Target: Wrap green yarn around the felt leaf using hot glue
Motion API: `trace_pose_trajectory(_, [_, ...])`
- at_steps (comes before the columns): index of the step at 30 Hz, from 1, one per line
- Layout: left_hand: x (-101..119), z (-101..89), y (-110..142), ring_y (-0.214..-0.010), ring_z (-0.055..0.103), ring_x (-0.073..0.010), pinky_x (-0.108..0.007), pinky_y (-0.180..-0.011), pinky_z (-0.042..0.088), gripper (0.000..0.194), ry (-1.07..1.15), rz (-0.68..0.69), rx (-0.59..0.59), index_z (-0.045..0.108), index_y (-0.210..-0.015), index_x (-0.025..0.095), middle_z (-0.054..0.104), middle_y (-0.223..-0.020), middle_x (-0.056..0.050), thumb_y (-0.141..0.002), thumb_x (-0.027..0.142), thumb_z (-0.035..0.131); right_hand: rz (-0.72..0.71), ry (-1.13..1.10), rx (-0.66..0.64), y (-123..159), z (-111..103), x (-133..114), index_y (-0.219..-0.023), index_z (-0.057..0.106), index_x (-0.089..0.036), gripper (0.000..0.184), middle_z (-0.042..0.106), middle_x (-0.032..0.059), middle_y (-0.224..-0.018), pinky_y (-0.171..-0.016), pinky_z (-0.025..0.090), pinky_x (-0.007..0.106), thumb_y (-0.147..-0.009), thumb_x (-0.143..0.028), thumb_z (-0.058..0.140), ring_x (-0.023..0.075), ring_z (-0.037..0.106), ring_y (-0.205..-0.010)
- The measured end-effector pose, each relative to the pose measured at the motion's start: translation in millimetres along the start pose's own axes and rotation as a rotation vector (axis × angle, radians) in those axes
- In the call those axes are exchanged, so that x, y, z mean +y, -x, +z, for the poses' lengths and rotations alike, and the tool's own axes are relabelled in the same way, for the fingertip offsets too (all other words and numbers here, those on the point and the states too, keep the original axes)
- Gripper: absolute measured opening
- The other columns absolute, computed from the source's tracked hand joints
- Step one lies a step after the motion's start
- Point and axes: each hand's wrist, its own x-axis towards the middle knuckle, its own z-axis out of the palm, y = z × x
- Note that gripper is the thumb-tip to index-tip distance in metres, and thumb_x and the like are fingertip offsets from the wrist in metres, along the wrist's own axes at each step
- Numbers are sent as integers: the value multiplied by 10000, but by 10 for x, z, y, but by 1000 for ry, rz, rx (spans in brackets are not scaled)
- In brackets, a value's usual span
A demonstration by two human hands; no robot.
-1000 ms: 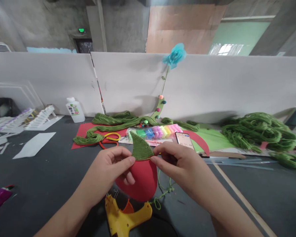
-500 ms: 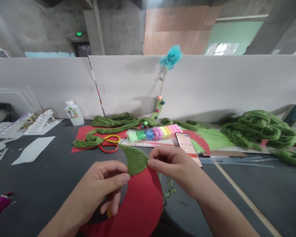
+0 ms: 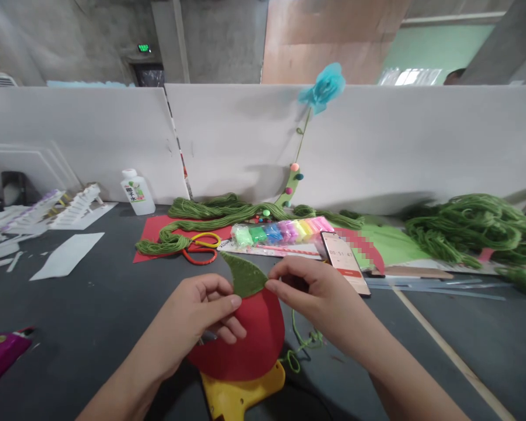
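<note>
Evidently both hands are closed to a pinch, thumb against forefinger, with the green pointed tip between them. The left hand grips its lower left corner, the remaining fingers curling loosely in front of the red piece that hangs just below the tip. The right hand nips the opposite corner (its other fingers are folded in behind the forefinger). Both forearms slant inward from the lower edge of the view, palms facing each other. Beneath the fingertips sits a yellow glue gun; beyond the left ones lie scissors, and just past the right knuckles, a phone.
</note>
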Motion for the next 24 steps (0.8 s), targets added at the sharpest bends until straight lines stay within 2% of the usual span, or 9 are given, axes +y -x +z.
trace_pose_trajectory(5, [10,-10,-2,-468,609,-115,-192,-496,460,176,45,-14,-27,538,-724,167,687,-534,-30,-737,293,661,-39,84,-5,-1,-50,10,-706,575,-190,136,546,-24,-623,-530,337,244,-819,-253,531,125,467,-589])
trace_pose_trajectory(11, [27,-13,6,-479,625,-128,-189,-488,457,160,55,-27,-1,556,-733,157,692,-533,-52,-746,290,643,-85,133,42,7,-56,-3,-691,572,-188,147,543,-14,-617,-519,335,246,-822,-248,540,129,469,-585])
trace_pose_trajectory(19, [18,-92,-40,-349,517,-104,-179,-394,399,182,-183,106,226,563,-762,165,611,-410,12,-773,345,586,-88,156,54,-16,6,32,-774,574,-192,79,514,-22,-628,-519,337,239,-825,-209,516,125,453,-581])
trace_pose_trajectory(24, [0,-189,-100,-355,534,-121,-196,-392,409,193,-223,198,324,552,-771,171,607,-415,22,-768,359,594,-93,57,-45,12,39,-6,-821,562,-196,101,514,-28,-636,-505,349,224,-856,-208,468,118,455,-576])
